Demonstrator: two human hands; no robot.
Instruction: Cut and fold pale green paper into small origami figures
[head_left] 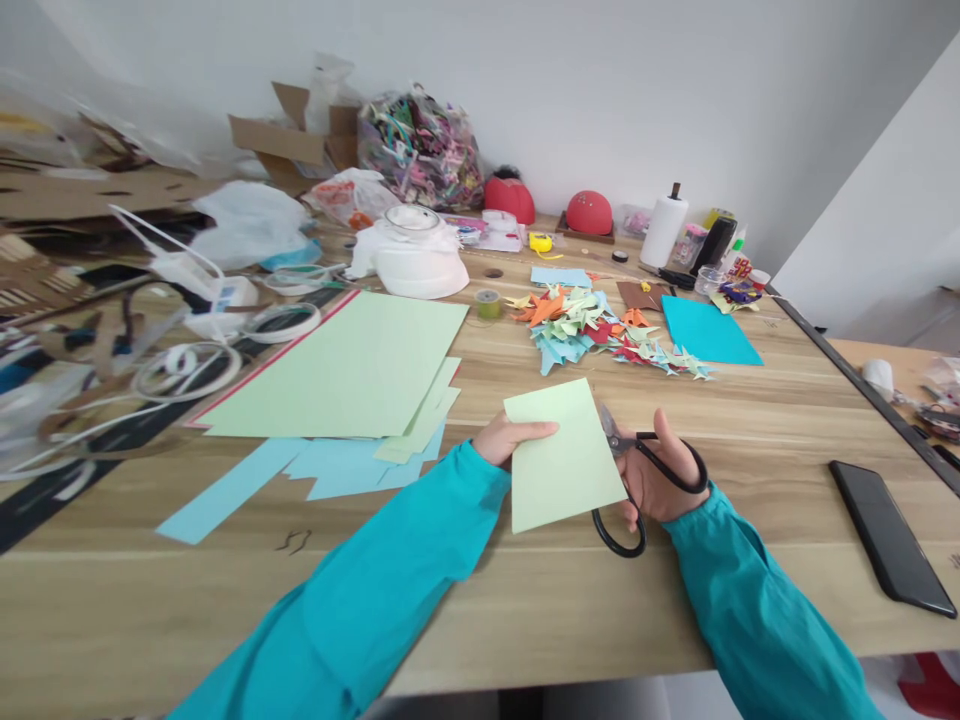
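The left hand pinches a light green sheet, with the thumb lying flat on its upper face. The sheet is held slightly tilted above the desk, in front of the person. The right hand is closed around the black handles of the scissors, and these handles stand well apart. The blade which can be seen is just beside the right edge of the sheet; the other one I cannot see clearly.

Near the left sleeve there are pale blue strips, partly under a large green sheet with a red border visible along its left side. Beyond the hands lies a heap of folded paper figures in green, orange, red and blue. To the right of this heap is a turquoise sheet, and near the right end of the desk rests a black phone. Farther back, near the wall, are a yellow tape measure, a red cushion and a full transparent bag.
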